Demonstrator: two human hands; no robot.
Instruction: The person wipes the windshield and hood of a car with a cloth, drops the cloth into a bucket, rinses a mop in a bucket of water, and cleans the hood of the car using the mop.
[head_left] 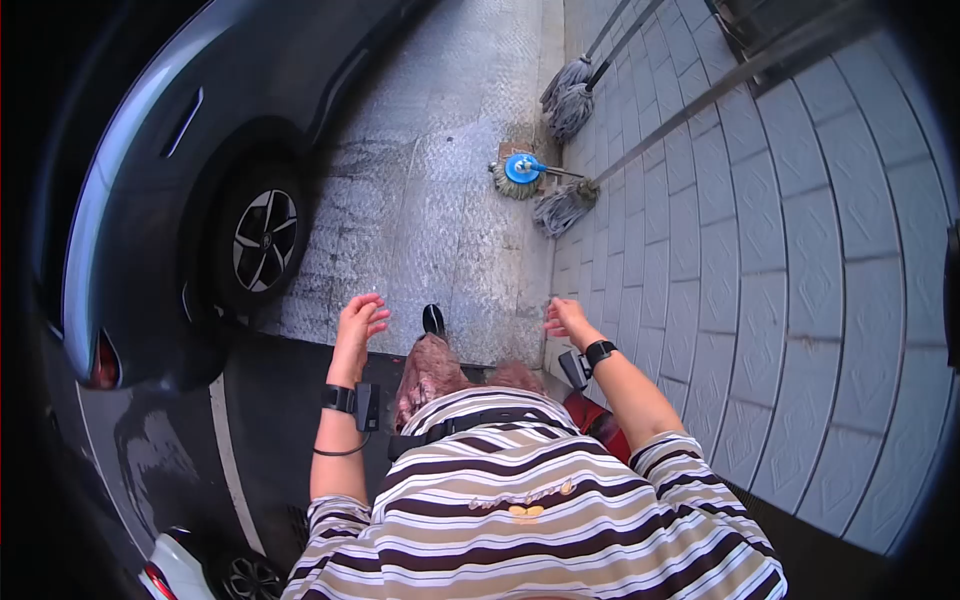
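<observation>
My left hand (362, 320) is raised in front of my body, holding nothing, its fingers loosely bent and apart. On the other side, near the tiled wall (720, 260), is my right hand (568, 317), also without anything in it, its fingers slightly curled and spread. Ahead at the foot of the wall stand string mops: a grey mop (566, 208), another grey mop (571, 112) farther off, and a round mop (520, 170) with a blue head. Neither hand touches them. Both wrists carry black straps with small devices.
A dark car (150, 230) with a spoked wheel (265, 240) stands close on the left. Worn, pale paving (430, 200) runs ahead between car and wall. Behind on the left are dark ground with a white line (230, 460) and a white car (185, 565).
</observation>
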